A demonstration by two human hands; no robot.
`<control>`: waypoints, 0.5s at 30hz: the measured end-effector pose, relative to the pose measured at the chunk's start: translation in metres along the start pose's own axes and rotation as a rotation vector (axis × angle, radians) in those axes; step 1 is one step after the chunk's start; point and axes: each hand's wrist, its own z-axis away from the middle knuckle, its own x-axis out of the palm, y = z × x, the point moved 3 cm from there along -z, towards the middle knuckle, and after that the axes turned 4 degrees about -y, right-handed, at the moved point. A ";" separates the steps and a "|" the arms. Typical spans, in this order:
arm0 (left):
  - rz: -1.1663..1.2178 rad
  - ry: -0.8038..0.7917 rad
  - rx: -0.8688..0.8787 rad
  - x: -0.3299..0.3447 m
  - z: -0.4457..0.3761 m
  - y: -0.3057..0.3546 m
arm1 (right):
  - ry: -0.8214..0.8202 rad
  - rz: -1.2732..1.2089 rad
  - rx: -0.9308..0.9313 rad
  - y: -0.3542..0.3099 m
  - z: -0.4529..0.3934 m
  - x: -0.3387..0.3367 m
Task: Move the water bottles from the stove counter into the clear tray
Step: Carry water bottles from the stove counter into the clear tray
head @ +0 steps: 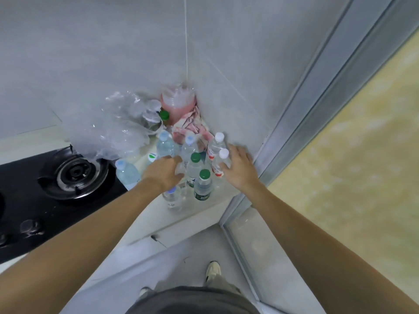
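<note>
Bottles (195, 168) crowd counter corner | left hand (164, 172), right hand (238, 168) flank them

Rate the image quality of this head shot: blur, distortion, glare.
Head view: wide-angle bending curves the door frame and stretches both forearms; overall soft, the bottles and plastic bag slightly smeared; lighting flat and dim, no strong glare or hard shadows.
</note>
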 end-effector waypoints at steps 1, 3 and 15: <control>-0.008 -0.002 -0.014 0.002 -0.002 0.000 | -0.031 -0.003 -0.001 0.004 -0.006 0.002; -0.034 0.013 -0.032 0.005 -0.006 0.000 | -0.067 0.046 -0.025 0.008 -0.016 0.007; -0.149 0.020 -0.044 0.006 -0.012 0.009 | -0.049 0.219 -0.117 0.008 -0.050 0.007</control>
